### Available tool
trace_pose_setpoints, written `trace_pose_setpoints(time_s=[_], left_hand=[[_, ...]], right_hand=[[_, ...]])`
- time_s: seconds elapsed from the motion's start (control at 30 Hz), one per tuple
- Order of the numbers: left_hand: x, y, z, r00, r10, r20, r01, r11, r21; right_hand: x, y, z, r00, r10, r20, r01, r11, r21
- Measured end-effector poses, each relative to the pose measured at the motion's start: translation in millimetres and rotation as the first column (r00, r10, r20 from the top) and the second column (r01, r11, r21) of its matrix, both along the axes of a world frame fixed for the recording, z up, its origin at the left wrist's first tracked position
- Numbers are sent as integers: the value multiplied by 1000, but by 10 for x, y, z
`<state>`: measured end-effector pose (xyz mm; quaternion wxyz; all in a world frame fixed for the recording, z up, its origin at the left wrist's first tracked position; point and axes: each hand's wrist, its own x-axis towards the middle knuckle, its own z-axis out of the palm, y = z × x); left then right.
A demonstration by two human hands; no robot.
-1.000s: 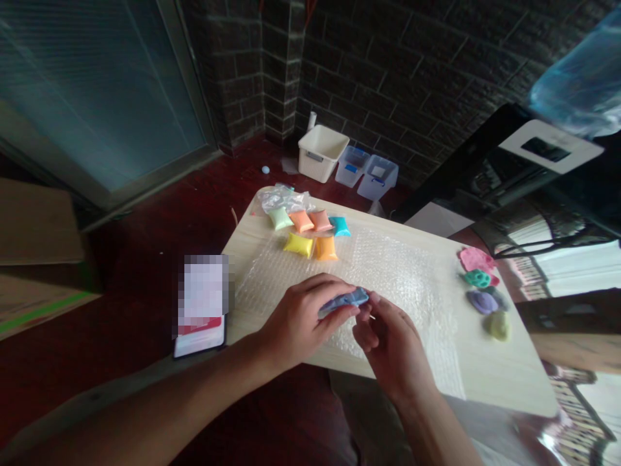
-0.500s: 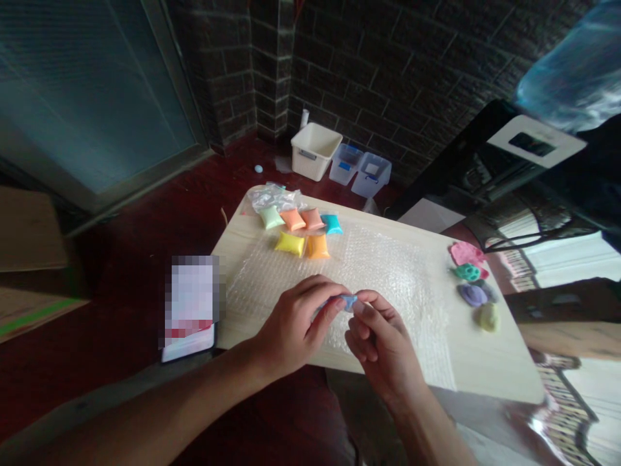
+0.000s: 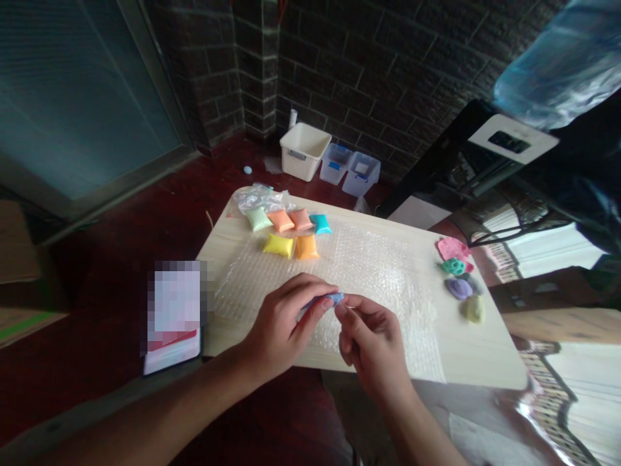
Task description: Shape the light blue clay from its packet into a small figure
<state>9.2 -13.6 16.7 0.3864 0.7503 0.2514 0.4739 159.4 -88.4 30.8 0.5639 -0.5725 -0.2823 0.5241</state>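
right fingers [image 3: 351, 320] closer, blue piece [image 3: 336, 298] rightward-pointing

Left forearm [image 3: 194, 401]: bare, and what a long diagonal, up from the lower left!
Left wrist [image 3: 248, 359]: nearly straight, carrying that line right through.
Left hand [image 3: 281, 320]: its back on show, fingers lying together in an arch, pointing across towards the right hand [image 3: 376, 340].
Left thumb [image 3: 315, 315]: underneath, opposing those fingers, a proper clamp!
Right forearm [image 3: 420, 414]: bare too, slanting in steeper from the lower right, less of it on view.
Right-hand grip: thumb and index finger in a tight pinch, the others curled towards the palm.
Fingertips [image 3: 350, 299]: left and right, just beside each other, out in front!
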Motion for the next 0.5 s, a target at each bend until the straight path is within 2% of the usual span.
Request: trace_pose_setpoints(time_s=[0.23, 0.5], left_hand=[[-13, 10, -32, 1000, 1, -1, -1, 999, 50], [-8, -12, -16, 997, 38, 63, -41, 998, 42]], right_hand=[[-12, -23, 30, 994, -65, 83, 64, 998, 15], [-39, -58, 73, 950, -72, 305, 33, 991, 132]])
